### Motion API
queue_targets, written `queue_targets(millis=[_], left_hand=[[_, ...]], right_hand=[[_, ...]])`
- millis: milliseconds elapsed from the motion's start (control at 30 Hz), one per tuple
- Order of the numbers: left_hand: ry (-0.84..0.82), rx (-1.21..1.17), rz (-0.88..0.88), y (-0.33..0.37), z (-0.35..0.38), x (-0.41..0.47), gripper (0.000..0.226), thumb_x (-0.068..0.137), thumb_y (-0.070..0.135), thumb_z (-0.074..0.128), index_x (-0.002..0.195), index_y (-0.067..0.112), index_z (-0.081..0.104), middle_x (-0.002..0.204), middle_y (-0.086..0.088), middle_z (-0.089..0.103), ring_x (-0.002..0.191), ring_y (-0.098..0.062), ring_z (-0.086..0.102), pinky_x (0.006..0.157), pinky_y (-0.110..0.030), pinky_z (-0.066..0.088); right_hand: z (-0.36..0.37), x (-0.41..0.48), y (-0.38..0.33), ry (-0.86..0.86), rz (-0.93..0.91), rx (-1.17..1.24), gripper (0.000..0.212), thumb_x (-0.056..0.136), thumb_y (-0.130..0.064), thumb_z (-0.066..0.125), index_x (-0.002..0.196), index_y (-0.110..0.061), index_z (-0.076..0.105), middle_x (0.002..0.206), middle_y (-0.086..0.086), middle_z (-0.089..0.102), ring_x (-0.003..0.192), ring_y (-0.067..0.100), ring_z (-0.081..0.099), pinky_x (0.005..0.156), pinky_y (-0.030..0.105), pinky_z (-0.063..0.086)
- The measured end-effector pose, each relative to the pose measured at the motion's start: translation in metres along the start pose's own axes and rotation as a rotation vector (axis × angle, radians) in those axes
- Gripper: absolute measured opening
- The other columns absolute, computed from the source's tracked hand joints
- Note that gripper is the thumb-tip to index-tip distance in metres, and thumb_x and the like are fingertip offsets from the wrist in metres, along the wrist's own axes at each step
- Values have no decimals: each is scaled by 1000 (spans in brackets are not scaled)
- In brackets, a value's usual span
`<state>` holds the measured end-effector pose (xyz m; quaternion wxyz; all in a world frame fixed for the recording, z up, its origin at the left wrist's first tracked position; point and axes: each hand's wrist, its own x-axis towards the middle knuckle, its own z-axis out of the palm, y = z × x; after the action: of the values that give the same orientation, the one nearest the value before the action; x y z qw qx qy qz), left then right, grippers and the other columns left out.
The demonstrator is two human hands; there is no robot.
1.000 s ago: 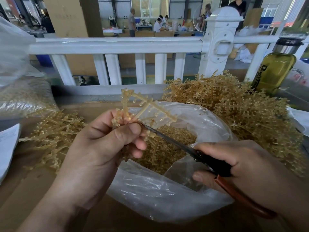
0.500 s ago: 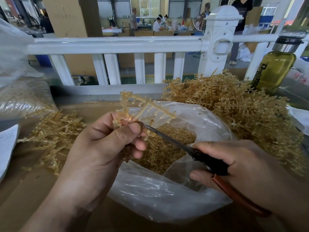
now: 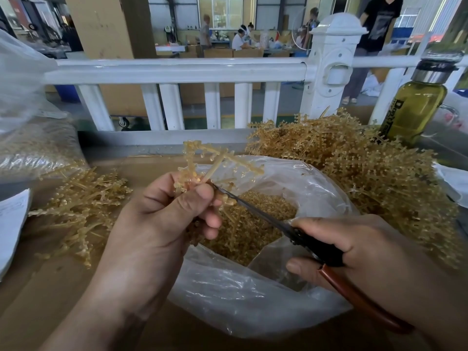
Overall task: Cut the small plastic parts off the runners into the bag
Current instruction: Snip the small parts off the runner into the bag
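Left hand (image 3: 162, 224) pinching runner (image 3: 217, 158) above open bag (image 3: 253, 300) rim, right hand (image 3: 374, 252) gripping scissors (image 3: 316, 247)

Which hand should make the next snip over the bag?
Right. The right hand grips the cutters, tips at the runner the left hand holds above the bag.
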<state>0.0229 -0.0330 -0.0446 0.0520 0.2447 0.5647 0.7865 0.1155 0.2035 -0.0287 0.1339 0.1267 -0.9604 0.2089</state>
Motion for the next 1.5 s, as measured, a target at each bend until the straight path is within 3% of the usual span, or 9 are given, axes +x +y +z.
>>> queue_targets(millis=[433,1000,1167,1267,1400,1500], left_hand=[[104,-29,-41,-4,7,-1,16,87,30,65,79,19,74,73,-9,65,61,-17,61,54,-25,52],[178,0,-4,-9,9,2,10,71,29,77,71,21,71,70,-11,66,57,-18,60,50,-27,50],[192,-22,7,-9,10,1,10,69,30,77,70,21,73,69,-9,66,60,-20,62,50,-28,50],[189,-36,2,-8,10,1,6,71,25,76,69,21,73,67,-11,65,59,-21,62,50,-29,50],[184,-22,-5,-6,9,0,20,66,37,76,71,18,73,68,-13,64,59,-24,61,52,-30,50],[179,-23,-9,-4,10,-1,19,68,37,77,72,18,74,69,-12,65,60,-23,61,53,-29,51]], right_hand=[[5,4,-2,-39,52,31,42,81,-66,56,86,-25,64,66,-12,58,56,3,57,46,14,34],[10,4,-2,-90,134,126,53,72,-79,51,101,-35,63,86,-20,66,77,-1,64,63,16,48],[12,1,-5,-59,158,114,48,71,-84,49,102,-48,58,89,-24,65,79,-6,63,63,15,48],[12,0,-7,-20,172,98,58,67,-93,42,112,-58,53,93,-29,65,88,-8,60,71,18,50],[11,0,-9,-28,151,77,51,74,-82,51,108,-45,59,90,-26,65,80,-9,63,64,16,51],[9,0,-11,-10,152,32,43,76,-77,53,106,-47,57,89,-28,63,77,-11,62,61,13,49]])
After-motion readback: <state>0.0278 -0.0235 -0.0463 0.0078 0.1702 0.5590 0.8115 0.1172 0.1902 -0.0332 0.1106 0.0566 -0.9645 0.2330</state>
